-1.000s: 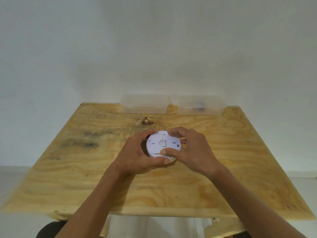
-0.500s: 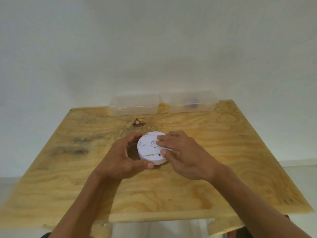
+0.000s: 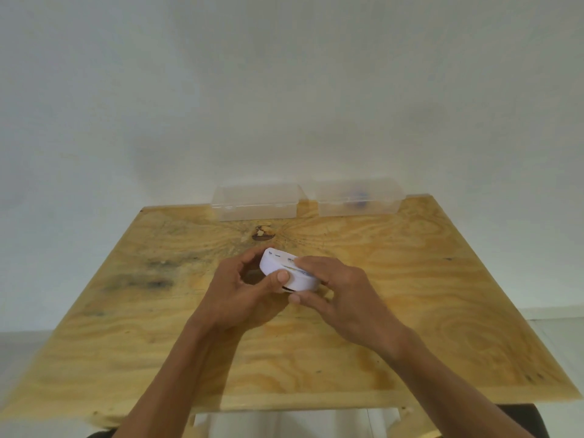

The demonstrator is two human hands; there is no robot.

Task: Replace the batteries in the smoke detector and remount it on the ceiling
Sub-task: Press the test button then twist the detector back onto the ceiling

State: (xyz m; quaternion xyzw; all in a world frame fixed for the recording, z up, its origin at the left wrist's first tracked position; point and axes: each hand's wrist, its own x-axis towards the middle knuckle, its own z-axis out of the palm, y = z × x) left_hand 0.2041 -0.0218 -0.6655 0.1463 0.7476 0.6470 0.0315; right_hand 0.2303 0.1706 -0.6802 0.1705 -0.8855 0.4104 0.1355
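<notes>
The left hand [image 3: 240,292] is curled round the near left side of the smoke detector [image 3: 289,275]; its thumb presses on the white side wall and its fingers bend round the far edge. The right hand [image 3: 344,295] holds the other side; its fingers lie over the top and its thumb sits under the near edge. The smoke detector is a round white thing, tipped so its far edge is higher; it is held over the middle of the table [image 3: 442,295]; whether its low edge touches the wood I cannot tell. The table is pale wood with wavy lines, a dark knot [image 3: 263,234] just past the hands, and grey smudges on the left. At the far edge stand two clear plastic boxes, side by side: the left box [image 3: 257,202] and the right box [image 3: 357,197], with something dark and blurry inside the right one. Behind them is a plain white wall [image 3: 284,90].
</notes>
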